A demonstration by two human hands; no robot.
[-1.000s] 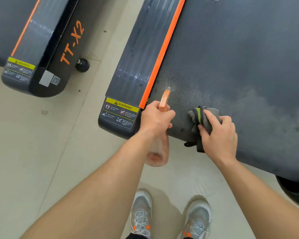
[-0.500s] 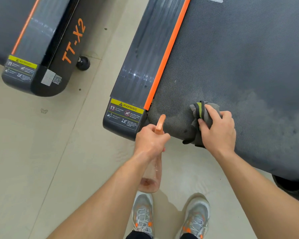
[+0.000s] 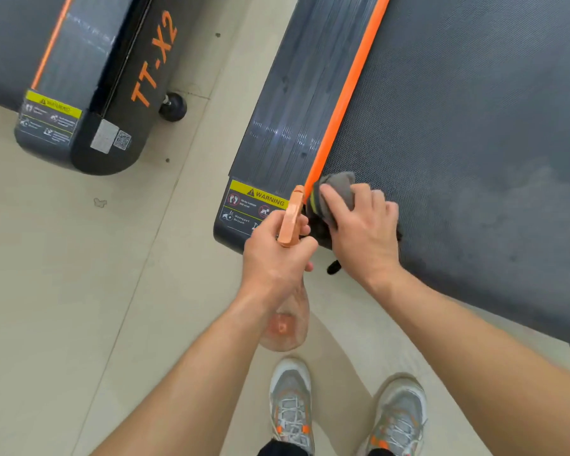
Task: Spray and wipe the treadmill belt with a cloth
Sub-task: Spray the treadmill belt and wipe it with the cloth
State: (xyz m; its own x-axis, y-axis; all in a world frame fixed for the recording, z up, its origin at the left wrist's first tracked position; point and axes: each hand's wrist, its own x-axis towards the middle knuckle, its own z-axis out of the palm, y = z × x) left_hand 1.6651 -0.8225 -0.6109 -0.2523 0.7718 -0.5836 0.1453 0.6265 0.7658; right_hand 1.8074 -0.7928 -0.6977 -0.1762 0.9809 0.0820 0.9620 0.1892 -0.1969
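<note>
left grip [image 3: 277, 261]: wrapped tight round the orange spray bottle [image 3: 289, 218].
right grip [image 3: 364, 235]: fingers curled over the grey cloth [image 3: 338, 189], pressing down.
grey cloth: beneath right grip, just right of left grip, at the treadmill belt [image 3: 474, 126] corner, against the orange strip [image 3: 349, 93].

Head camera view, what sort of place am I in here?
Probably a gym: a treadmill with a second treadmill marked TT-X2 beside it, a tiled floor, and trainers on the person's feet.
</note>
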